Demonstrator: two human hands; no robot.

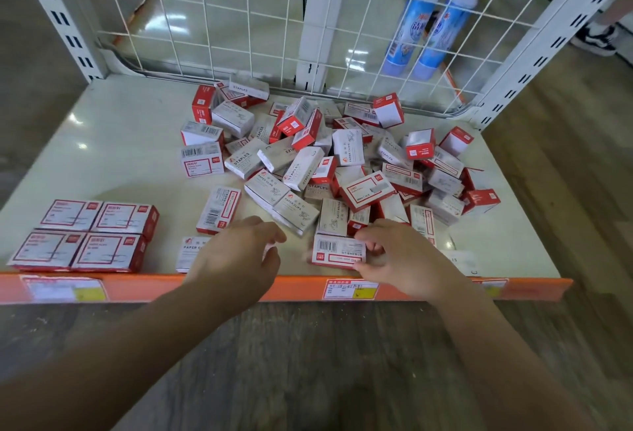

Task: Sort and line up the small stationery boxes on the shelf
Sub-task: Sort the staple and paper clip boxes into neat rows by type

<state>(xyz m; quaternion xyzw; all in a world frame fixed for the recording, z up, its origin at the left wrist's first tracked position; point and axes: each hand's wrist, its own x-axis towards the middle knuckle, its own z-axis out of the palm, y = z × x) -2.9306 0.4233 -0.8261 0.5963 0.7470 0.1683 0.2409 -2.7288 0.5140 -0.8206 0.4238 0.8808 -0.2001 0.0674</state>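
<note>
The right hand grips a barcoded box lying flat, long axis left-right; the left hand hovers loosely curled, empty.

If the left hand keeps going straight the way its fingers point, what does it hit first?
The left hand points up and right, toward the pile. Likely first contact is the grey paper clips box at the pile's near edge, just past the fingertips. Depth is unclear; the hand may be above the shelf.

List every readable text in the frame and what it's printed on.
"STAPLES": grey box mid-pile, and others like it.
"PAPER CLIPS": grey box near the left hand.
"PAPER CL…": box partly under that hand.
Red-framed boxes, barcodes, orange-edge price tags, blue bottles: unreadable.
</note>
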